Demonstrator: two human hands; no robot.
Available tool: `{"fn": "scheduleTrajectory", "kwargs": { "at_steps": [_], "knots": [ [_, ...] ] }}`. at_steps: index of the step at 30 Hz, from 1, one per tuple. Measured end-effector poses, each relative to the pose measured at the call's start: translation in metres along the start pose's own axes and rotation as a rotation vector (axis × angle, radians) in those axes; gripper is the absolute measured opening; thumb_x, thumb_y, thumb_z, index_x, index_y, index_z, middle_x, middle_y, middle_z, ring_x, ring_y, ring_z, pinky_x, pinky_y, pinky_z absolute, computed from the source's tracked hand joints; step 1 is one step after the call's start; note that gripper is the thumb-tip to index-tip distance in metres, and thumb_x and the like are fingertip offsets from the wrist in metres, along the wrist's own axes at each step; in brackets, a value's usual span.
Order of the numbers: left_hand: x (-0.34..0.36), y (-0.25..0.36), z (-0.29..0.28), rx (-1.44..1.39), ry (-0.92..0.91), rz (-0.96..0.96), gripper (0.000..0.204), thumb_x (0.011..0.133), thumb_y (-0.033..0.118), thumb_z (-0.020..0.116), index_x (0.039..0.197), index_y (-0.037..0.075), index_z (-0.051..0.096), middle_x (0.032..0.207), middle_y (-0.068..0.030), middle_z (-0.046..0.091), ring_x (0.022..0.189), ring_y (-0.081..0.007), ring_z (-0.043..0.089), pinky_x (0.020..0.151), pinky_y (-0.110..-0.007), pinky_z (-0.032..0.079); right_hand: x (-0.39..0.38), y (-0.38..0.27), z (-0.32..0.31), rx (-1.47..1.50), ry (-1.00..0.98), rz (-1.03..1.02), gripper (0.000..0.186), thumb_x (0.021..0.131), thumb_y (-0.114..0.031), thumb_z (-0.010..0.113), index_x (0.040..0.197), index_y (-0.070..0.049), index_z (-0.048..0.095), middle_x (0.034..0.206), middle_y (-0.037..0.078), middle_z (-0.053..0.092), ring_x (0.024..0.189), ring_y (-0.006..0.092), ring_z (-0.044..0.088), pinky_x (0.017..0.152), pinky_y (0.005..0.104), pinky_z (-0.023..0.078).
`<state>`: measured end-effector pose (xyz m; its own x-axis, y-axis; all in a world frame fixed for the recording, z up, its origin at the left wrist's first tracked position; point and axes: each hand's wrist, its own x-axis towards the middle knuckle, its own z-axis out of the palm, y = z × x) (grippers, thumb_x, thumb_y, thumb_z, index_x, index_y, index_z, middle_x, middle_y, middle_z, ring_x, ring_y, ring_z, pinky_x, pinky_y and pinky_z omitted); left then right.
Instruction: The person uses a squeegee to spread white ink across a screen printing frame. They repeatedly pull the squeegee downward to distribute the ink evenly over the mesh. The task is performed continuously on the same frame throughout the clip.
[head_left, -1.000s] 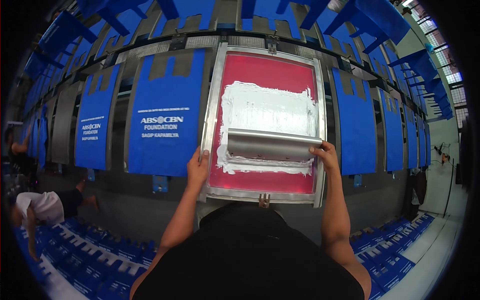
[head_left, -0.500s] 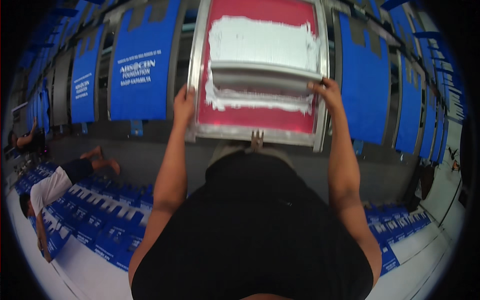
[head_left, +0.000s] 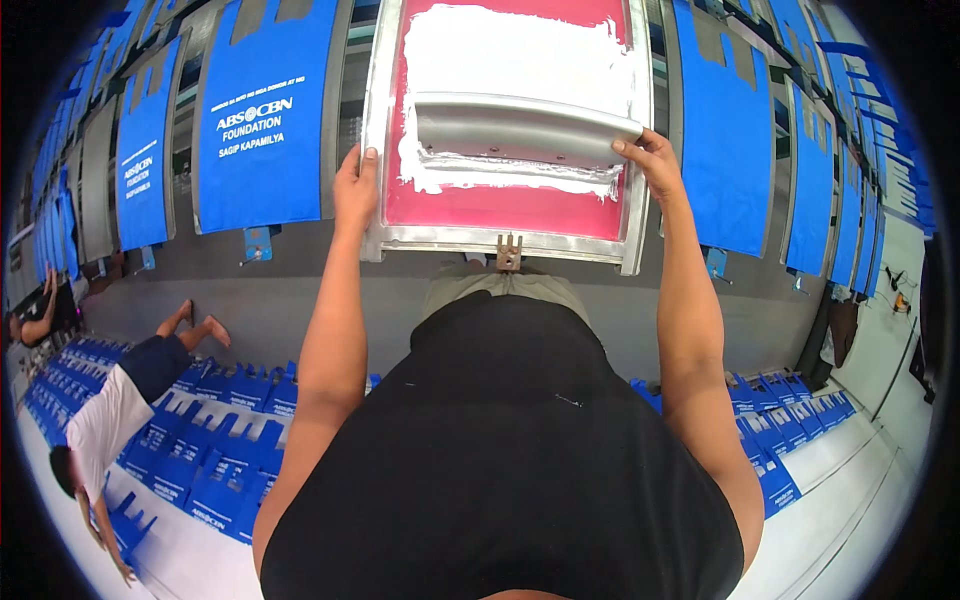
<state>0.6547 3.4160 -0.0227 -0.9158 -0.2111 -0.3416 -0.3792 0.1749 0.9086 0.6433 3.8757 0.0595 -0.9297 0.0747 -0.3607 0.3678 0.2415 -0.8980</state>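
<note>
In front of me lies a screen-printing frame (head_left: 450, 239) with silver metal sides and a red mesh (head_left: 500, 211). White ink (head_left: 520, 60) covers much of the mesh. A wide metal squeegee (head_left: 510, 131) lies across the mesh, with a ridge of white ink along its near edge. My right hand (head_left: 655, 167) pinches the squeegee's right end, thumb on top. My left hand (head_left: 356, 190) is closed around the frame's left side. A metal bracket (head_left: 509, 253) sticks out from the middle of the frame's near edge, close to my waist.
Blue bag panels lie on boards to the left (head_left: 265, 150) and right (head_left: 725, 150), some with white print. Rows of blue bags (head_left: 190, 430) cover the floor behind. A co-worker in a white shirt (head_left: 108, 415) bends over them; another person (head_left: 40, 325) is at far left.
The frame, squeegee and both hands sit slightly higher in the picture, their grips unchanged. The bending co-worker's arms have shifted lower, near a blue bag.
</note>
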Motion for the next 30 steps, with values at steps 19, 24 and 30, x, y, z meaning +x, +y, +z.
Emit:
{"fn": "scheduleTrajectory", "kwargs": {
  "at_steps": [19,24,30],
  "knots": [
    [-0.031,0.134,0.022,0.981,-0.576,0.691,0.04,0.074,0.02,0.076,0.11,0.009,0.064,0.105,-0.0141,0.063,0.103,-0.0333,0.057,0.088,-0.043,0.046,-0.078,-0.05,0.054,-1.049,-0.09,-0.306,0.033,0.065,-0.003,0.062,0.097,-0.008,0.065,0.085,0.014,0.065,0.088,0.0343,0.061,0.085,0.0466,0.048],
    [0.017,0.172,0.045,0.86,-0.433,0.747,0.029,0.068,0.01,0.072,0.096,0.007,0.065,0.09,-0.0115,0.066,0.088,-0.0326,0.061,0.079,-0.042,0.049,-0.013,-0.085,0.02,-1.009,-0.09,-0.386,0.035,0.065,-0.005,0.061,0.1,-0.007,0.065,0.087,0.015,0.066,0.083,0.037,0.062,0.075,0.0477,0.051],
    [0.09,0.106,0.083,0.89,-0.186,0.924,0.045,0.066,0.007,0.069,0.109,0.004,0.058,0.112,-0.0153,0.06,0.104,-0.0338,0.055,0.09,-0.042,0.045,0.084,-0.056,0.048,-1.304,0.075,-0.635,0.032,0.071,-0.001,0.058,0.102,-0.004,0.057,0.093,0.013,0.06,0.093,0.032,0.058,0.086,0.0451,0.044]
  ]
}}
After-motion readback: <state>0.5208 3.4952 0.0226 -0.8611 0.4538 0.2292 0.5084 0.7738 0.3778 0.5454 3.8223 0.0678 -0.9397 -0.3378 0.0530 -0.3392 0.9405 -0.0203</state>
